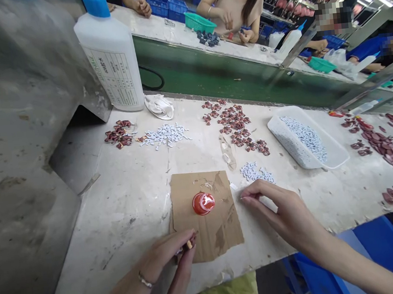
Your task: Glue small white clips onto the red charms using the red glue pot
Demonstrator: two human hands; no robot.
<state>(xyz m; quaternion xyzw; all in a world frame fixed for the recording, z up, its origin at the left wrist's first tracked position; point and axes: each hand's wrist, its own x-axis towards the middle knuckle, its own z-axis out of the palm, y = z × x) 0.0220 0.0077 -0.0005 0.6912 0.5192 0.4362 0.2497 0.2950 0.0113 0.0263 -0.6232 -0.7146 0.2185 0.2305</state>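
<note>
My left hand (156, 268), with a ring on one finger, pinches a small brown figure piece (191, 242) with a yellowish spot, just over the near edge of a cardboard piece (206, 244). On that cardboard stands a small red glossy cup (203, 203). My right hand (280, 208) is to the right of the cardboard, its thumb and forefinger pressed together; whatever is between them is too small to make out. Just beyond its fingers lies a small pile of pale blue-white pieces (255, 172).
Brown pieces (236, 123) lie scattered behind the cardboard, with another pile (120, 134) at left beside more pale pieces (165, 135). A white bin (336, 153) holds pale pieces. A large bottle (114, 66) and crumpled white cloth (159, 106) stand back left. Co-workers sit opposite.
</note>
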